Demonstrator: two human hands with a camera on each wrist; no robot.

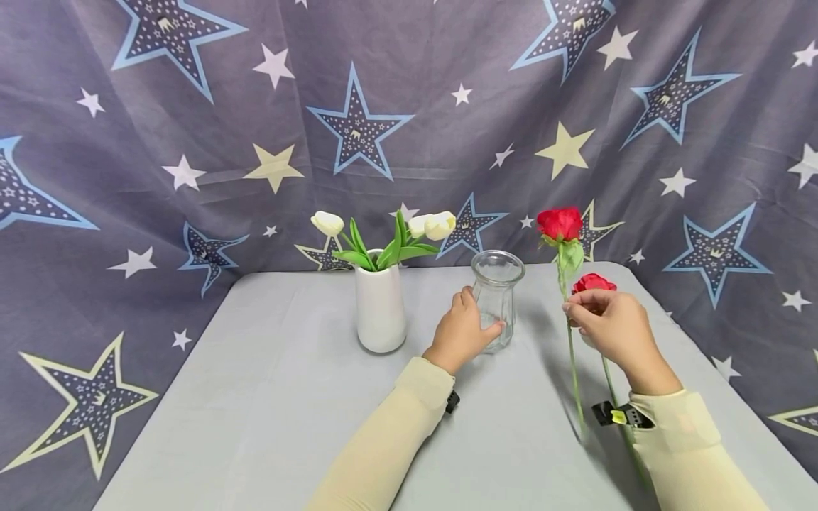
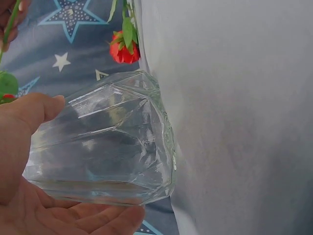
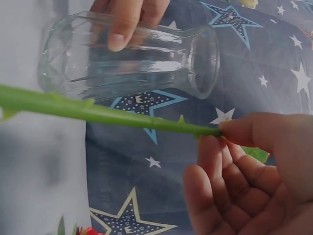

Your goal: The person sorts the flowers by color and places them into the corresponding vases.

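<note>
My left hand (image 1: 461, 333) grips the clear glass vase (image 1: 500, 291) by its lower body, thumb on one side and fingers on the other. In the left wrist view the vase's faceted base (image 2: 156, 142) faces the grey tabletop. To its right, my right hand (image 1: 615, 333) pinches the green stem (image 3: 122, 116) of a red rose (image 1: 560, 224) between thumb and fingertips. That rose stands upright, bloom at the top, beside the vase and apart from it. A second red rose (image 1: 594, 282) is partly hidden behind my right hand.
A white vase (image 1: 380, 312) with white tulips (image 1: 439, 226) stands left of the glass vase. Beneath everything is a grey-covered table (image 1: 268, 411). A star-patterned cloth (image 1: 447, 42) hangs behind and along the sides.
</note>
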